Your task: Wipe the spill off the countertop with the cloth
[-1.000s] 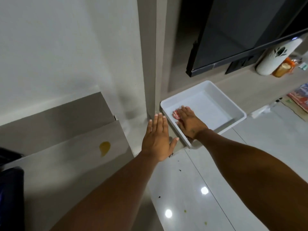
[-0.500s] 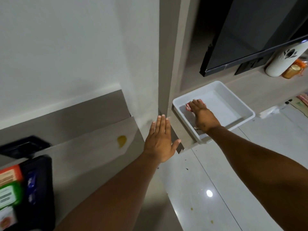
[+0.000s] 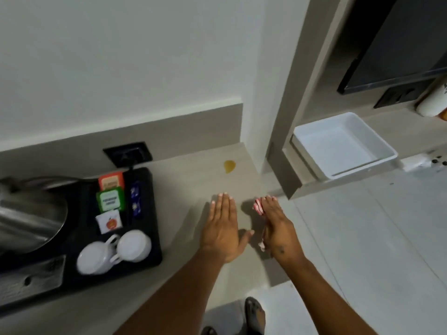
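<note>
A small amber spill (image 3: pixel 229 166) lies on the grey countertop (image 3: pixel 193 180), near its right end by the wall corner. My right hand (image 3: pixel 278 228) holds a red-and-white striped cloth (image 3: pixel 258 207) above the counter's right edge, a short way in front of the spill. The cloth pokes out by my fingertips and under my palm. My left hand (image 3: pixel 223 228) is flat, fingers together and thumb out, just left of the right hand over the counter, holding nothing.
A black tray (image 3: pixel 150 213) at left carries tea sachets (image 3: pixel 110 199), two upturned white cups (image 3: pixel 113 252) and a steel kettle (image 3: pixel 29 213). A wall socket (image 3: pixel 127 154) sits behind it. A white bin (image 3: pixel 343 146) rests on a lower shelf at right, under a dark screen (image 3: pixel 399 44).
My right hand has lifted the cloth out of the white bin and carried it left to the counter. The view has swung left, bringing the tray and kettle into sight.
</note>
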